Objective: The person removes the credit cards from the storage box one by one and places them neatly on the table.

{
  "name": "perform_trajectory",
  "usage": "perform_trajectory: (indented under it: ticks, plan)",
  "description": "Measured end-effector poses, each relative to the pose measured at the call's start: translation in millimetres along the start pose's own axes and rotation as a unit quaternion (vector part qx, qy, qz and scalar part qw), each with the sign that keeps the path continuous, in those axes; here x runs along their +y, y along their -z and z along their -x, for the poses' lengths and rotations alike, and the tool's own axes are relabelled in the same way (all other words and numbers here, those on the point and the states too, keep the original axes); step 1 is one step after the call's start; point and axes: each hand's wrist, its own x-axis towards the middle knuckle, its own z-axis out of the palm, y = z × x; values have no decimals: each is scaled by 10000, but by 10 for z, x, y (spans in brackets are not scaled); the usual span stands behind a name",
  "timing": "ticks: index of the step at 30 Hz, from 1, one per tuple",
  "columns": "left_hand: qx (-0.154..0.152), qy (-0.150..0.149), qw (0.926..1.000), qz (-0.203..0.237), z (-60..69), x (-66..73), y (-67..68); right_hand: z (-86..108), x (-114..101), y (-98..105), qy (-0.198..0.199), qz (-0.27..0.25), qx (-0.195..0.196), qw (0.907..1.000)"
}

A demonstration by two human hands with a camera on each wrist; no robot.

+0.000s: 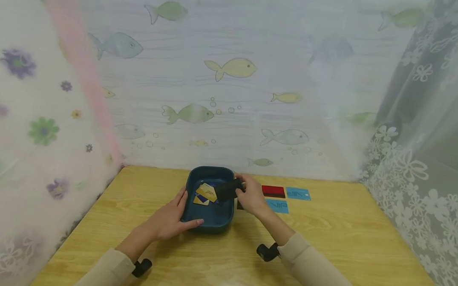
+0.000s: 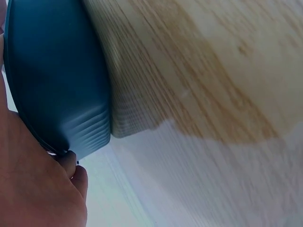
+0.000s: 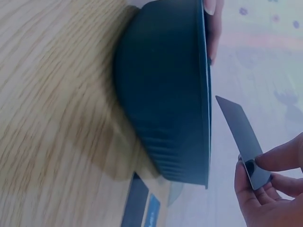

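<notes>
A dark blue plastic bin (image 1: 209,219) stands on the table with several yellow and dark blue cards (image 1: 206,193) inside. My left hand (image 1: 169,219) grips its left side, the thumb over the near rim. In the left wrist view, curled fingertips (image 2: 79,179) show at the bin's rim (image 2: 35,137). My right hand (image 1: 251,194) pinches a black card (image 1: 227,190) by one end, tilted above the bin's right rim. The right wrist view shows this card (image 3: 240,135) between thumb and fingers, apart from the bin wall (image 3: 165,85).
Right of the bin lie a red card (image 1: 273,191), a light blue card (image 1: 298,194), another light blue card (image 1: 278,206) and a dark card (image 1: 240,205), partly hidden by my right hand. A fish-patterned curtain (image 1: 229,130) hangs behind the wooden table (image 1: 325,232).
</notes>
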Motion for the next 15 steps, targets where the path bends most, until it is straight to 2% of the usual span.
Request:
perform_trajectory:
  ticks: [6,15]
  plan:
    - [34,0,10000,82,19,2,-6,15,40,76,-86,88,103,9999]
    - [26,11,10000,56,52,33,14,64,144,196,-176,107,45,9998]
